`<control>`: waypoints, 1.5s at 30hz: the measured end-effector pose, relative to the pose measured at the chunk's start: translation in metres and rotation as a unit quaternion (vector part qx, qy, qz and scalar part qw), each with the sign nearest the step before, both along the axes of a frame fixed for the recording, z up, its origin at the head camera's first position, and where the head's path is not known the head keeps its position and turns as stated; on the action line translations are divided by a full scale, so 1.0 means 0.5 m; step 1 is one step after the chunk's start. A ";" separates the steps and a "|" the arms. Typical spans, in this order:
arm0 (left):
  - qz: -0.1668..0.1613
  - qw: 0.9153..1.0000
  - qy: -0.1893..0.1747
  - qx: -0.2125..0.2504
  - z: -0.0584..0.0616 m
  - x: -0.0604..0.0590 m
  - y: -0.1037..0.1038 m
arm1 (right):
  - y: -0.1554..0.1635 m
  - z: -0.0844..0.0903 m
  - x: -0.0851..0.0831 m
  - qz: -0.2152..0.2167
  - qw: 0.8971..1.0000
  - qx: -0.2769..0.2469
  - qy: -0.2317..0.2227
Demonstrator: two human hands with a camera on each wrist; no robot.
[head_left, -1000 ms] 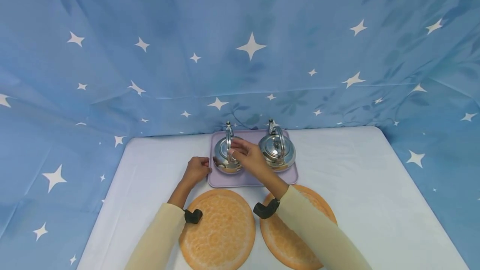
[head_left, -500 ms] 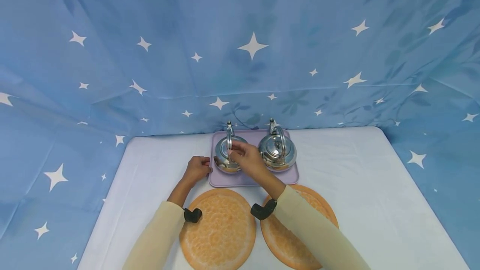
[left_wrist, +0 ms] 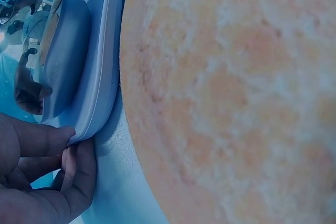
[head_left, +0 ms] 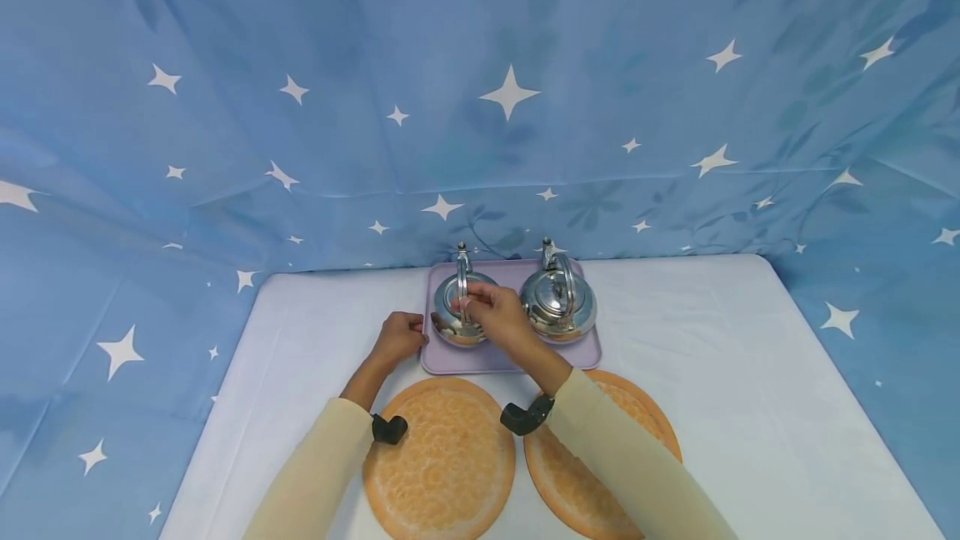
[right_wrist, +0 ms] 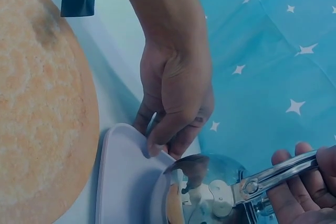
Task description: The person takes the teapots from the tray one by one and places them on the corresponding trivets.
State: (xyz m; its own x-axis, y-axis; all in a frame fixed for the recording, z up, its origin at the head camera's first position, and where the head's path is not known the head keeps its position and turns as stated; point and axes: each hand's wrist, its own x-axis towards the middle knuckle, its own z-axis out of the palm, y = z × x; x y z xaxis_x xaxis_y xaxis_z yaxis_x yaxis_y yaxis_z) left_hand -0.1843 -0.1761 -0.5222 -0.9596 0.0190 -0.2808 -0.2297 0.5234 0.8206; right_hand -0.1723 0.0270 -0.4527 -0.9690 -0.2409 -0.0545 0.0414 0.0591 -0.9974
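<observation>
Landmark: the lilac tray (head_left: 510,357) sits at the far middle of the tabletop (head_left: 712,373), its far edge close to the blue star-printed cloth (head_left: 480,107) that hangs behind.
Tabletop edges: the cloth rises right behind the tray and drops past the tabletop's left and right edges; bare white surface lies open on both sides of the tray, more of it on the right.
Near side of tray: two round orange mats (head_left: 440,457) lie side by side; the left mat's rim comes just up to the tray's near edge, as the left wrist view shows, and the right mat (head_left: 577,482) lies partly under the right sleeve.
Tray contents: two shiny metal kettles stand upright, spouts pointing away; the left kettle (head_left: 456,319) fills the tray's left half, the right kettle (head_left: 558,302) its right half, with the right hand between them. What is inside them cannot be seen.
Right hand (head_left: 498,319): above the left kettle, fingers curled round its raised metal handle (right_wrist: 273,174); the kettle's base appears to rest on the tray.
Left hand (head_left: 397,338): at the tray's near left corner, thumb on the rim and fingers tucked below it, pinching the edge; it does not touch the kettle.
Right kettle: untouched, handle upright, just beside the right hand.
</observation>
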 end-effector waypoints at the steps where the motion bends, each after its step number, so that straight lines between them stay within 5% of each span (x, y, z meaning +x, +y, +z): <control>1: -0.001 1.000 -0.001 -0.001 -0.001 -0.001 0.000 | 0.000 0.000 0.000 0.000 1.000 0.002 -0.002; 26: -0.001 0.999 -0.019 0.036 -0.009 0.000 0.003 | 0.000 0.005 0.003 -0.005 1.000 -0.008 -0.016; 45: -0.001 1.000 -0.013 0.026 -0.003 0.003 -0.006 | -0.027 0.050 0.038 0.030 0.998 -0.022 0.046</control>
